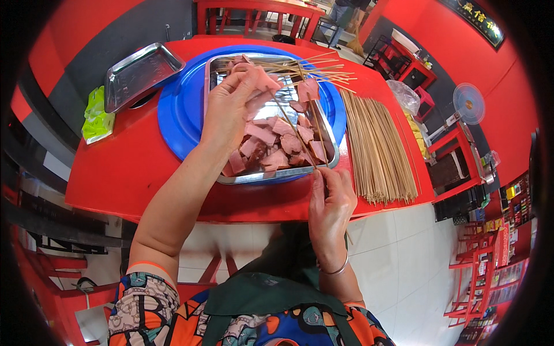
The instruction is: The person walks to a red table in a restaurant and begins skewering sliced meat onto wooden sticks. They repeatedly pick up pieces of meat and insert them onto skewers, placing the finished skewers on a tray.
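Note:
My left hand (231,101) pinches a pink meat slice (262,81) over a rectangular stainless steel tray (277,175). The pointed end of a thin bamboo skewer (289,117) meets this slice; how deep it goes is unclear. The skewer's lower end is in the fingers of my right hand (332,197), at the tray's near right corner. A second skewer (317,125) also runs up from this hand, with a pink meat piece (308,89) near its far end. Cut meat pieces with brown edges (283,147) lie loose in the tray.
The steel tray rests on a round blue plastic tray (179,112) on a red table (130,173). Skewers (337,73) stick out across the tray's far side. Right of it lies a bamboo skewer pile (378,151). Another metal tray (143,75) and a green plastic packet (97,114) sit left.

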The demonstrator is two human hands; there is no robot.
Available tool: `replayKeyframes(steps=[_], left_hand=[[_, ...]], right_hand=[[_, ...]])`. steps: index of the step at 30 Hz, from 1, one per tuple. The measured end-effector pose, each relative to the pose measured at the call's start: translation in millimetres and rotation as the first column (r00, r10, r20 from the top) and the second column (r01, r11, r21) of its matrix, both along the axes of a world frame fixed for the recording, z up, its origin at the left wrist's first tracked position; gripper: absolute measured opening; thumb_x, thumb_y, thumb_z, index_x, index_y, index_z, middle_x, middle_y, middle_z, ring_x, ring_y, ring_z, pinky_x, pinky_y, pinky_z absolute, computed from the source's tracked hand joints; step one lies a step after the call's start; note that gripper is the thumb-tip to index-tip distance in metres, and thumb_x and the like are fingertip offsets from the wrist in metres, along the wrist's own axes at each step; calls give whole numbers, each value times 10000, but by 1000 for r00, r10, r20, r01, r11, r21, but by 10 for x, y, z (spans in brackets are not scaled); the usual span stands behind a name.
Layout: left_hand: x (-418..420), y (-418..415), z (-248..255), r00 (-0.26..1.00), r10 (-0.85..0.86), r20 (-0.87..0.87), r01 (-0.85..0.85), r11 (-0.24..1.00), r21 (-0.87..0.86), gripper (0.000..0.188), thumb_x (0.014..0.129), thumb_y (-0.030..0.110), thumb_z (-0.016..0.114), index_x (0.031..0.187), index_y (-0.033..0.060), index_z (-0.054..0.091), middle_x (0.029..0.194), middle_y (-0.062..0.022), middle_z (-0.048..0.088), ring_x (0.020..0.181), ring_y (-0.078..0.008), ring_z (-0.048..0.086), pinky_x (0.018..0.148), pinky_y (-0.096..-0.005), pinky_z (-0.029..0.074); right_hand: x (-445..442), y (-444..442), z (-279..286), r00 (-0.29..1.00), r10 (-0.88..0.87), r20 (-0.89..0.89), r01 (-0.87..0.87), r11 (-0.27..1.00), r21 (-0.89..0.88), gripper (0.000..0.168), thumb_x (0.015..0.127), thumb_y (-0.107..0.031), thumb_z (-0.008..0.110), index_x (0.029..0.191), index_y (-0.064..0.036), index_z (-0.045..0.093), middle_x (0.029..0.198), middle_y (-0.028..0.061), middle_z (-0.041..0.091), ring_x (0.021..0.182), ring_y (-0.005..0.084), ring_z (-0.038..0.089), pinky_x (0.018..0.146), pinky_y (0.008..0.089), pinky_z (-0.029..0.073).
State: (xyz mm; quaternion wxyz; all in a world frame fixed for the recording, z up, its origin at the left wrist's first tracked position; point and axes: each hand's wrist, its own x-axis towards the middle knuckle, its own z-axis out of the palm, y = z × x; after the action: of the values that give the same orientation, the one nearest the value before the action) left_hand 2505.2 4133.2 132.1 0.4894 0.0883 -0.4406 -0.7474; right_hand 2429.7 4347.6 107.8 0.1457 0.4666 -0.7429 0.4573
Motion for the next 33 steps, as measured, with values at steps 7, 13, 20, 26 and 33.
replayKeyframes(steps=[7,13,20,26,33], left_hand=[[92,26,144,993,117,6,-117,993,-31,211,1023,183,539,1110,14,632,1084,-177,699,984,-288,715,807,-317,594],[118,-77,112,996,-35,77,33,999,35,230,1013,207,561,1085,5,644,1038,-157,710,974,-245,714,816,-305,584],[18,40,35,983,-126,136,125,992,13,284,1016,250,560,1159,14,630,1079,-115,698,968,-207,703,809,-293,590],[173,-386,-81,791,232,567,-3,927,-376,215,974,192,591,1093,23,653,951,-117,730,886,-179,697,742,-297,551],[138,-299,-284,469,702,535,401,371,-838,247,813,61,687,1054,8,668,1051,-180,670,1005,-355,640,882,-402,496]], right_hand=[[44,-12,-34,997,65,-44,-67,997,-45,101,883,4,657,984,5,650,859,152,564,727,330,613,632,403,496],[33,-68,-41,995,69,-73,-72,997,-35,106,889,2,650,995,-3,646,880,153,570,751,342,615,645,407,499],[-163,-121,108,989,70,-132,-65,997,43,91,901,-9,641,991,-18,645,881,159,587,746,359,622,646,423,503],[-912,-662,536,859,279,-430,-244,960,136,209,890,-10,638,1097,-20,619,866,174,669,757,351,670,640,405,514],[-1464,-1957,470,606,432,-668,-216,897,385,576,594,-83,833,1078,-30,524,956,165,663,933,368,651,785,418,542]])
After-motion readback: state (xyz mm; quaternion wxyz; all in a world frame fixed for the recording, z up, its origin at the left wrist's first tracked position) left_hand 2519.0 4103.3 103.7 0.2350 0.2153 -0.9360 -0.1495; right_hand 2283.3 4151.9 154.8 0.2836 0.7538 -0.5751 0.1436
